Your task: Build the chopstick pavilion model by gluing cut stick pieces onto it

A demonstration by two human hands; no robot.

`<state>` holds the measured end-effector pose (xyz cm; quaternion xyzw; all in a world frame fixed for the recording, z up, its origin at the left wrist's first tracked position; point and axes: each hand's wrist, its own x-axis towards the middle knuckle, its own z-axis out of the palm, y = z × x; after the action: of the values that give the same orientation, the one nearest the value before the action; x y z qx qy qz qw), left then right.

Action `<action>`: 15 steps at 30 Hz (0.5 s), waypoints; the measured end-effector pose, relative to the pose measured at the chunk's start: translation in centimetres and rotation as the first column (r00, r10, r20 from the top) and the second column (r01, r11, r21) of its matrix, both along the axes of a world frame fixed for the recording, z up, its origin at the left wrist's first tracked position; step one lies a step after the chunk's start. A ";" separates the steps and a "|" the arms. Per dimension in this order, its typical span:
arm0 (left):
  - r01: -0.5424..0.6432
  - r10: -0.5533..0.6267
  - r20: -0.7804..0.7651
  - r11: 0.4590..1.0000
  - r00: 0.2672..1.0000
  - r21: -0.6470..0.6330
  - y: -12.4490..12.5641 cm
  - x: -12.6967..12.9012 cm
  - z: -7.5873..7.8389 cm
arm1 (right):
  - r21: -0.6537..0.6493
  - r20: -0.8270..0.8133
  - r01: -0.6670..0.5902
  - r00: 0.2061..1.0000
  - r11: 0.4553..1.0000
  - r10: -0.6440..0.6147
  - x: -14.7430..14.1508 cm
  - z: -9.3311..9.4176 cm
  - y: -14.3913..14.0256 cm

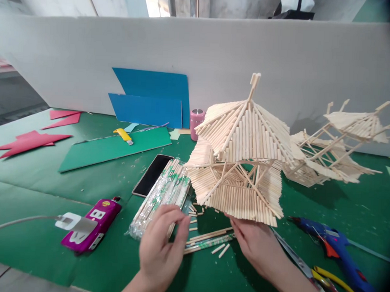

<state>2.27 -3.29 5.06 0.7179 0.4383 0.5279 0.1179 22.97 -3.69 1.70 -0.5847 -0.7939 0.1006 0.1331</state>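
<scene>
- The right hand (258, 243) props the near lower edge of the stick pagoda model (239, 161); its grip is pressed up under the eave, seemingly tilting the model for a look underneath.
- The left hand (161, 243) pinches something small at the near end of the wrapped chopstick bundle (162, 196), fingertips closed; what it pinches cannot be told.
- A blue glue gun (335, 251) lies to the right on the table (35, 177), within reach.
- A second stick model (337, 148) stands far right.

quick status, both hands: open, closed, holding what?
Left hand: fingers curled over the clear-wrapped bundle of wooden sticks; grip cannot be told.
Right hand: open, fingertips under the lower edge of the two-tier wooden stick pavilion model.
</scene>
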 end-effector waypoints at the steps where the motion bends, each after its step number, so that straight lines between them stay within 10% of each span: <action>1: 0.021 -0.025 -0.079 0.999 0.997 -0.049 -0.1 0.1 -1.0 | -0.003 -0.005 0.008 1.000 1.000 -0.008 0.6 -0.1 -0.3; 7: -0.052 -0.010 -0.430 0.990 0.903 -0.131 1.5 0.7 -5.1 | -0.044 -0.065 0.033 0.997 0.999 -0.036 2.7 -0.8 -1.4; 15: -0.228 0.076 -0.736 0.968 0.673 -0.109 3.9 1.6 -5.0 | -0.095 -0.141 0.057 0.987 0.994 -0.070 2.3 -0.4 -2.3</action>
<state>3.90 0.61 0.09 0.8138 0.5560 0.1640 -0.0413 25.30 -5.94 1.34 -0.6062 -0.7578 0.1742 0.1667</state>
